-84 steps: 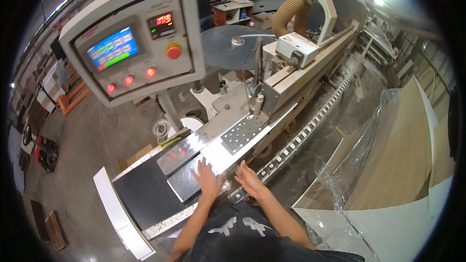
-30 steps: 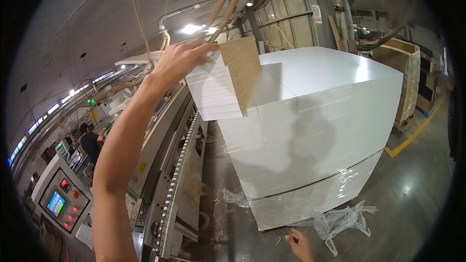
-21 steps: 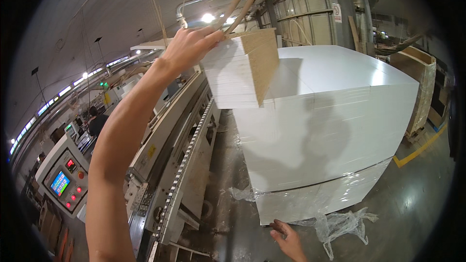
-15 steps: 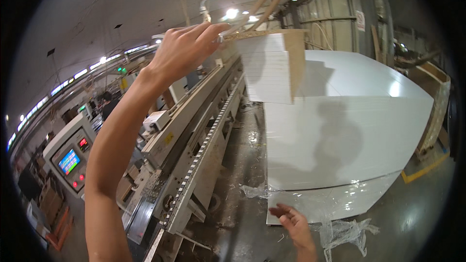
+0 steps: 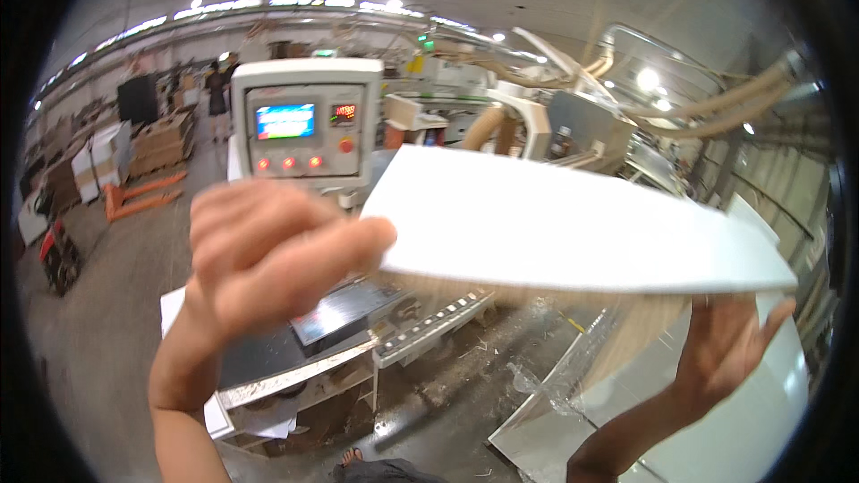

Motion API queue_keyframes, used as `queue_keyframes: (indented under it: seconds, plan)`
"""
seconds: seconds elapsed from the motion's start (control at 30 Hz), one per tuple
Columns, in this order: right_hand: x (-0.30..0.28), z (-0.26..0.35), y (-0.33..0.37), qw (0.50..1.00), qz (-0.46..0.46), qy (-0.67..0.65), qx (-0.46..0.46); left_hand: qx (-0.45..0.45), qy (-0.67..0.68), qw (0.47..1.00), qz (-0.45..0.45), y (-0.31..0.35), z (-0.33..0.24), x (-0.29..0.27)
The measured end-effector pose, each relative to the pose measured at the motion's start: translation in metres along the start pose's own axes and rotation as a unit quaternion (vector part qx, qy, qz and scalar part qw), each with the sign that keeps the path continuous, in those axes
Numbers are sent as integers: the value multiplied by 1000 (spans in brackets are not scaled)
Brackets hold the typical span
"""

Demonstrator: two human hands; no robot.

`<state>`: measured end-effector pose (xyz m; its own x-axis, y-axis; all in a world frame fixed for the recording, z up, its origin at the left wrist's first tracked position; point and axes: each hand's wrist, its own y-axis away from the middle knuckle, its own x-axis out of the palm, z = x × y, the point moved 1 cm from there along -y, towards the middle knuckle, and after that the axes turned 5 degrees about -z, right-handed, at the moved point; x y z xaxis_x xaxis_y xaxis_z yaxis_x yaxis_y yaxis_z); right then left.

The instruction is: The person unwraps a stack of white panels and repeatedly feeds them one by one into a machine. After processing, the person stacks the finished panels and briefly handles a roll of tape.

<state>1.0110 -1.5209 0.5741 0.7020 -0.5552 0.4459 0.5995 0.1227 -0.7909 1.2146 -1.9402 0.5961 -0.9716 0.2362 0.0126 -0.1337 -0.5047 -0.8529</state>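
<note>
A long white board (image 5: 555, 224) with a bare brown lower edge is held up across the view at chest height. My left hand (image 5: 268, 250) grips its left end, thumb on the white face and fingers curled. Beneath the right end, my right hand (image 5: 725, 349) bears the board's edge, its thumb out to the side and its fingertips hidden behind the board. Both hands are somewhat blurred. Behind the board, a machine's control panel (image 5: 304, 116) shows a lit screen and several red buttons.
Below the board runs the machine's bed with a roller track (image 5: 438, 326). Stacked large white sheets (image 5: 716, 420) with clear plastic film stand at the right. An orange pallet jack (image 5: 143, 197) and cartons are at the left. A person (image 5: 217, 98) stands far back.
My view has swung left toward the control panel. The board, earlier end-on in my left hand, now lies broadside across the view. My right hand has risen from low down to its right end.
</note>
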Motion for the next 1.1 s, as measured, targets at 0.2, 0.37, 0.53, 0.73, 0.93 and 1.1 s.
queue_keyframes:
  seconds: [0.2,0.37,0.53,0.73,0.93,1.1]
  plan:
    - [54,-141,107,911,-302,280,31,-294,91,945,107,134,-48,-107]
    - [12,-286,192,914,-258,33,312,-762,104,639,8,288,-148,-157]
    - [18,-422,288,772,-186,-59,606,-902,19,413,-123,380,-201,-193]
    - [53,-536,342,675,-192,-63,710,-902,-38,413,-119,458,-205,-243]
    - [78,-585,355,696,-240,32,676,-890,-63,440,-104,514,-197,-243]
    - [62,-606,356,753,-89,231,610,-904,-15,425,-55,539,-190,-208]
